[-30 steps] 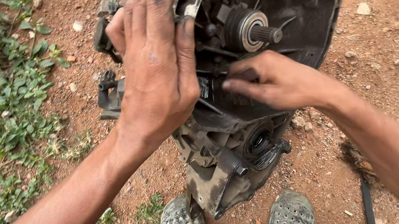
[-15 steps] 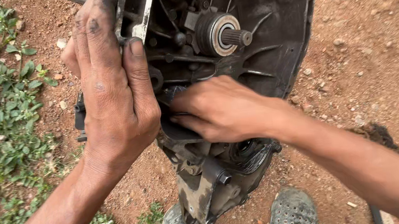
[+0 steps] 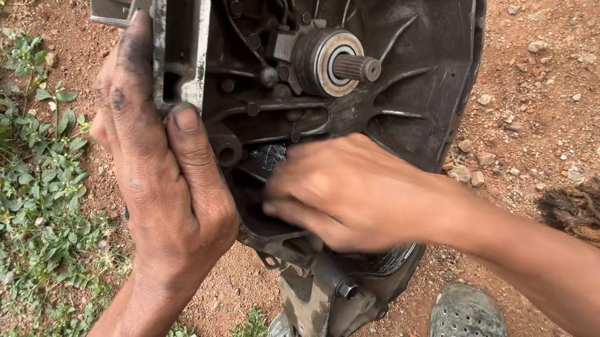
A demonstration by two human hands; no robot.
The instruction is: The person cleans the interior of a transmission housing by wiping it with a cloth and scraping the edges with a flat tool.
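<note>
Left hand (image 3: 166, 184) grips gearbox housing (image 3: 416, 65) edge; right hand (image 3: 348, 193), fingers curled, inside housing below input shaft (image 3: 360, 67); contents unclear.

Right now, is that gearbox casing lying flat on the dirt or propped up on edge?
Propped on edge. The gearbox casing faces the camera, its splined shaft pointing out; the left hand grips its rim.
</note>
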